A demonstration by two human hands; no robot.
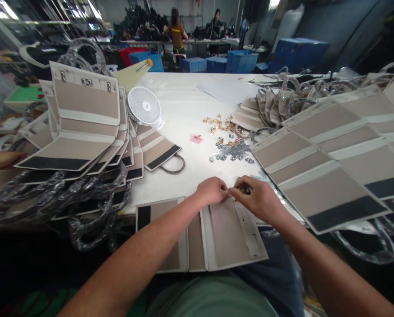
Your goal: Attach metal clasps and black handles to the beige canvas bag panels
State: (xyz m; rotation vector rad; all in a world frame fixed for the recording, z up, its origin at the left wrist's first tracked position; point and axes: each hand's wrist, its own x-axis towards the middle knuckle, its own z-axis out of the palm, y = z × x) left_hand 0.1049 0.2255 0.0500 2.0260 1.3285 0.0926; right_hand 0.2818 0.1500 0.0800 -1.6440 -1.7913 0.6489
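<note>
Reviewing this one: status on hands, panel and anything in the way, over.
Left hand and right hand together at far edge of beige panel; anything pinched, unclear. Panel lies unfolded. Left forearm crosses it; grey metal plates piled beyond.

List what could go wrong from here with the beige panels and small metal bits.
The beige panel at the left hand and right hand juts past the white table's near edge, so it might slip lapward. Loose gold pieces lie partly among grey metal plates and could get mixed up. The left-side pile fans out unevenly and may slide.
</note>
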